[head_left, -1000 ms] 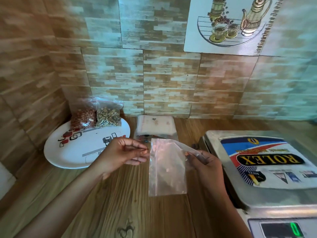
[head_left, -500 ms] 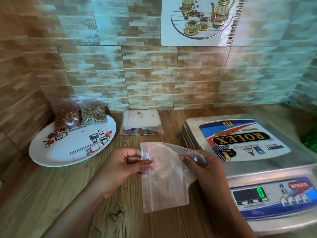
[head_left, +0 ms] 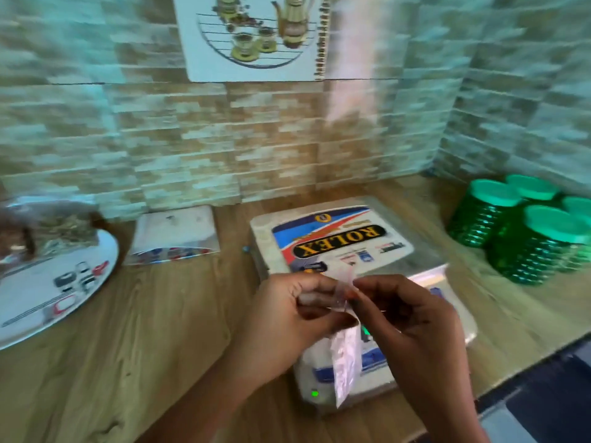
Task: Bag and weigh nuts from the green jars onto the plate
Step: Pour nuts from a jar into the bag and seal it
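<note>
A tiled wall (head_left: 224,139) in tan and pale green brick pattern backs a wood-grain tabletop (head_left: 144,330); the view is motion-blurred.

Your forearms enter from the lower edge and converge in front of the silver digital weighing scale (head_left: 339,247), whose platform bears a "ROLEX" label. Your left hand (head_left: 287,321) has its fingers curled inward, with thumb and fingertips pinching the top edge of the small clear plastic bag (head_left: 347,356). Your right hand (head_left: 412,324) mirrors it, its fingers curled and pinching the same top edge from the other side, so the two hands nearly touch at the bag's mouth. The bag hangs edge-on below the hands, over the scale's front panel; its contents cannot be told through the blur.

The ribbed green plastic jars (head_left: 527,244) stand clustered to the right of the scale, near the wall corner, with their lighter green lids on. The white oval plate with red and black pattern (head_left: 38,308) lies at the left edge, well apart from your hands. Two filled clear bags (head_left: 54,228) rest at its far rim. A flat white packet (head_left: 176,235) lies between the plate and the scale.
</note>
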The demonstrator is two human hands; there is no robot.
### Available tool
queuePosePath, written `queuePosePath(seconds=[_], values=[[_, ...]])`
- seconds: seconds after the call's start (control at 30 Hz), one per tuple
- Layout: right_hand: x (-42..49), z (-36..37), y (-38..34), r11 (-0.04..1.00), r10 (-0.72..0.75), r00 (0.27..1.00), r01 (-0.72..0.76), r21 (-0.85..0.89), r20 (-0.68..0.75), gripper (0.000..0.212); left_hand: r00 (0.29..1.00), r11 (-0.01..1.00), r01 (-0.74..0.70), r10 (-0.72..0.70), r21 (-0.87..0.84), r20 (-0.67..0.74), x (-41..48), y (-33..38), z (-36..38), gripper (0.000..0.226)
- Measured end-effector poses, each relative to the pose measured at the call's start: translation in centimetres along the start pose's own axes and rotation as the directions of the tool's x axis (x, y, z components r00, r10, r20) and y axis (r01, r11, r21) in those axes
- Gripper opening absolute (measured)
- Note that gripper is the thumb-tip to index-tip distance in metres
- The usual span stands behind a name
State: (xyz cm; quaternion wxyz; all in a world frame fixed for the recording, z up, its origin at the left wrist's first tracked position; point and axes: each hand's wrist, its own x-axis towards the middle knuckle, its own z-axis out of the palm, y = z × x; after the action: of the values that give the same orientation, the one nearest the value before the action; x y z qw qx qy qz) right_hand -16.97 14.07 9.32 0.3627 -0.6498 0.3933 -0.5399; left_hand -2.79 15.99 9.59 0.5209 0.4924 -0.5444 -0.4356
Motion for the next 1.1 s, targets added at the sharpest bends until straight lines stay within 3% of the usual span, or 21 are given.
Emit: queuePosePath(seconds=[0.17, 0.4, 0.67, 0.73, 0.83, 0.93, 1.1], values=[[1.2, -6.6, 1.9, 0.996, 0.078, 0.994, -0.080, -0.027, -0.072, 0.013, 0.986, 0.997, 0.068, -0.059, -0.049, 0.154, 2.4, -0.2, 6.2, 0.058], [2.8, -13.1, 4.5, 0.989, 0.135, 0.988, -0.139, -0.056, -0.081, 0.028, 0.999, 0.995, -0.048, 0.048, 0.089, 0.009, 5.5, -0.8, 13.5, 0.027], [4.2, -19.0, 7.3, 0.983, 0.159, 0.981, -0.168, -0.072, -0.115, 0.027, 0.999, 0.999, -0.033, 0.033, 0.016, -0.019, 8.1, -2.2, 19.2, 0.020], [4.5, -20.4, 7.9, 0.979, 0.146, 0.981, -0.162, -0.128, -0.125, 0.026, 0.996, 0.994, -0.076, 0.080, 0.081, -0.041, 8.6, -2.7, 20.2, 0.019], [4.9, -22.0, 8.6, 0.936, 0.070, 0.995, -0.090, -0.341, -0.070, 0.039, 0.967, 0.910, -0.229, 0.253, 0.347, -0.025, 9.1, -2.9, 21.5, 0.023], [5.3, -22.8, 9.1, 0.888, 0.035, 0.999, -0.045, -0.458, -0.030, 0.019, 0.915, 0.755, -0.362, 0.398, 0.547, 0.056, 10.0, -2.8, 22.7, 0.026], [6.0, -23.3, 10.1, 0.761, 0.062, 0.998, -0.035, -0.648, 0.019, 0.029, 0.913, 0.666, -0.397, 0.355, 0.631, 0.200, 11.3, -1.9, 24.3, 0.040]])
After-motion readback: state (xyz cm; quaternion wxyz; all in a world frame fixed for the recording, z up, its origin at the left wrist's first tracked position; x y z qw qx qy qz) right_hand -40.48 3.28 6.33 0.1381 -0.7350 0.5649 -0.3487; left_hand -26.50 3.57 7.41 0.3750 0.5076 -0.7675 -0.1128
